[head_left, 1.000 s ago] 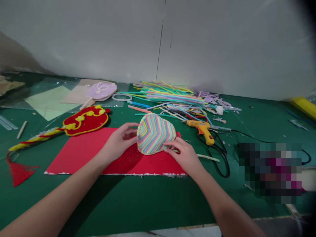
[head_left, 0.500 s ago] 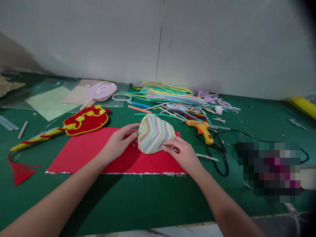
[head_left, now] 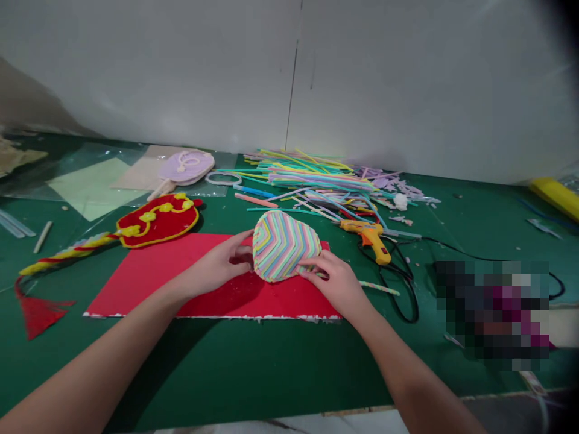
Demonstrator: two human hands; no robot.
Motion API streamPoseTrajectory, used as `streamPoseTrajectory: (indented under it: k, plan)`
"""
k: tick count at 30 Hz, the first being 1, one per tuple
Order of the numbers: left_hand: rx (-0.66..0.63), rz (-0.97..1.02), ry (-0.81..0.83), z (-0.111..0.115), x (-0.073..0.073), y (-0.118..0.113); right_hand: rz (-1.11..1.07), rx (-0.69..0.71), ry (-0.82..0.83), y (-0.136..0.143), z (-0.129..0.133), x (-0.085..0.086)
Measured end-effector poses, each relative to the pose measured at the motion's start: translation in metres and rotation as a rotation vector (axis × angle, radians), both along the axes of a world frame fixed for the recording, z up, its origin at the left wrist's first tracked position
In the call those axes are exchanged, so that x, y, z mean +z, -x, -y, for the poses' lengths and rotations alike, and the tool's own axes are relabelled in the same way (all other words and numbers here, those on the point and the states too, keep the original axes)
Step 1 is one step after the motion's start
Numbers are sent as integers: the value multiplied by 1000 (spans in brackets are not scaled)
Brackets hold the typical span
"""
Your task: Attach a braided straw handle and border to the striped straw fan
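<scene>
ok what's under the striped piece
A red sheet shows around the lower edge of the striped piece. The area directly underneath is covered, so anything lying there is hidden; whether they touch can't be told.

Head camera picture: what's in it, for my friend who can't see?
A person's right hand holds a pastel-striped fan over a red sheet, the left hand at its opposite edge. On the green table, colourful sticks lie behind it, a yellow glue gun to the right, and a red fan with a tassel to the left.
</scene>
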State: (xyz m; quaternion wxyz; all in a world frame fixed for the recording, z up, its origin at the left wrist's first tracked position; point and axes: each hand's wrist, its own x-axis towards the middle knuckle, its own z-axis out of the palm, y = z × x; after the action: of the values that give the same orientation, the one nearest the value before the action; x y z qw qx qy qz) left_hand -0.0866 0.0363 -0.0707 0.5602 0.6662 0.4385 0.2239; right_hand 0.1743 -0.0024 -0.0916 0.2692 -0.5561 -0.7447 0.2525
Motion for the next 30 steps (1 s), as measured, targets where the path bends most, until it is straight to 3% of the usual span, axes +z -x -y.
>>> streamPoseTrajectory:
  k: [5, 10, 16, 22, 27, 30]
  plan:
    - [-173, -26, -3, 2, 5, 1, 0, 2, -8, 0, 0, 1]
    - [-181, -19, 0, 9, 7, -6, -2, -2, 0, 1, 1, 2]
    - [-93, -150, -122, 7, 0, -8, -25, 11, -1, 0, 0, 1]
    - [-27, -327, -308, 1, 6, 0, -17, 8, 2, 0, 1, 1]
    - [183, -417, -417, -5, 8, 12, -15, 1, -3, 1, 1, 2]
    - [270, -473, -574, -4, 6, 12, -15, 5, -2, 0, 1, 2]
